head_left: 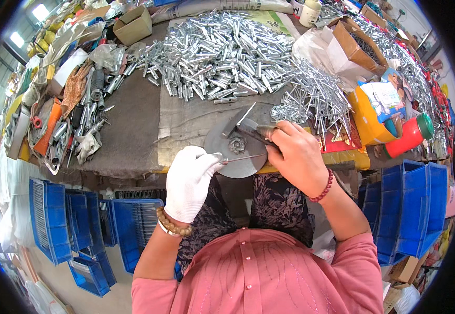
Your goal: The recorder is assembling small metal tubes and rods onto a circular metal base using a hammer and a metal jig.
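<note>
My left hand (191,180), in a white glove, pinches a thin metal rod (245,157) that lies low across a round grey metal plate (218,144). My bare right hand (298,152) is closed around the dark handle of a small hammer (231,127), whose blocky head is over the plate's far left part. Another thin bright pin (246,113) slants up beside the hammer head. At the plate's centre is a rough raised metal piece (237,144). What else the right fingers may hold is hidden.
A big heap of silver metal sleeves (222,57) covers the far bench, with a pile of thin pins (316,99) to its right. Hand tools (54,125) clutter the left. A red jar (405,137) and yellow packet (371,118) stand right. Blue bins (402,209) flank my legs.
</note>
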A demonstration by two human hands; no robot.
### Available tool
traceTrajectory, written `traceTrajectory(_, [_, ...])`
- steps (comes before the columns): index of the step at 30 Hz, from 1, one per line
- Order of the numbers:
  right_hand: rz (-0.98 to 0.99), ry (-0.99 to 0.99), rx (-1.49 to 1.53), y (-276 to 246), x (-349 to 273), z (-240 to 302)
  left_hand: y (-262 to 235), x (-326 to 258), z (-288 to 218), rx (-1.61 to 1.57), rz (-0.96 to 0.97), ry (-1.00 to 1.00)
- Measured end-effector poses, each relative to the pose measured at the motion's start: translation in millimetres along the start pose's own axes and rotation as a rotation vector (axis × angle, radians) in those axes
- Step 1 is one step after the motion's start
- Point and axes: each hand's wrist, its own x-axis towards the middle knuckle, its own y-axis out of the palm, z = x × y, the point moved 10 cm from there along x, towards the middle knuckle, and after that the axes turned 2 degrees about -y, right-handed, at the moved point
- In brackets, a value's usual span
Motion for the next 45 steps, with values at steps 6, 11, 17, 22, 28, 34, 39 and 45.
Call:
traceTrajectory(6, [-0.019, 0.02, 0.215, -21, -12, 11, 1, 2, -2, 0.052, 0.016, 0.048])
traceTrajectory(11, [-0.074, -0.165, 0.192, -35, -22, 35, -1, 2, -3, -0.002, -0.002, 0.049])
traceTrajectory(17, [-0.054, -0.138, 0.129, -40, -23, 42, 0, 0, 1, 0.009, 0.011, 0.048])
traceTrajectory(22, [-0.069, -0.154, 0.155, -19, -36, 34, 0, 1, -4, 0.011, -0.008, 0.104])
traceTrajectory(28, [-0.291, -0.114, 0.201, -56, -33, 35, 2, -1, 1, -0.022, 0.02, 0.047])
traceTrajectory(34, [-0.007, -0.123, 0.191, -10, -39, 38, 2, 1, 3, -0.005, -0.003, 0.109])
traceTrajectory(39, [-0.062, -0.124, 0.269, -24, -28, 33, 0, 1, 1, -0.042, 0.045, 0.048])
traceTrajectory(45, [0.019, 0.059, 0.35, 1, -9, -5, 2, 1, 6, -0.038, 0.069, 0.029])
